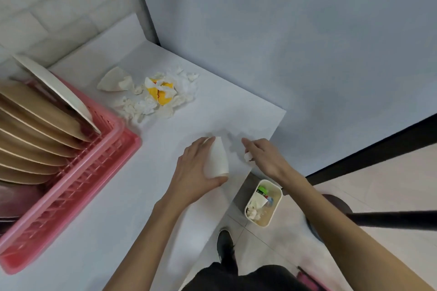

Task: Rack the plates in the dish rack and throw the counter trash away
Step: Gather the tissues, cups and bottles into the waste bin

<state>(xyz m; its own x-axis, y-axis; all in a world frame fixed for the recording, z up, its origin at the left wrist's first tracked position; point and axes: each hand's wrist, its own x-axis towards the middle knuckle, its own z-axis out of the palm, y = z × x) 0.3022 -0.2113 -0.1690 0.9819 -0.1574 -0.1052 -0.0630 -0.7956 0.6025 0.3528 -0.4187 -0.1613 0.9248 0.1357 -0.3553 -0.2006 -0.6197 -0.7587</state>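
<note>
With the fingers of the left hand (194,168) curled round the paper cup (217,158) and the right hand (264,160) pinching a tissue wad (248,156) near the surface (165,196) edge, carry both outward and release only directly above the floor bin (280,201).

Plates (35,125) in rack (78,186) left on counter (132,196), trash (156,94) behind, bin (263,203) below right

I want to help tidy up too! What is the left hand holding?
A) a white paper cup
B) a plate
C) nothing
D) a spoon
A: the left hand grips a white paper cup tipped on its side at the counter, while the right hand pinches a crumpled tissue.
</note>
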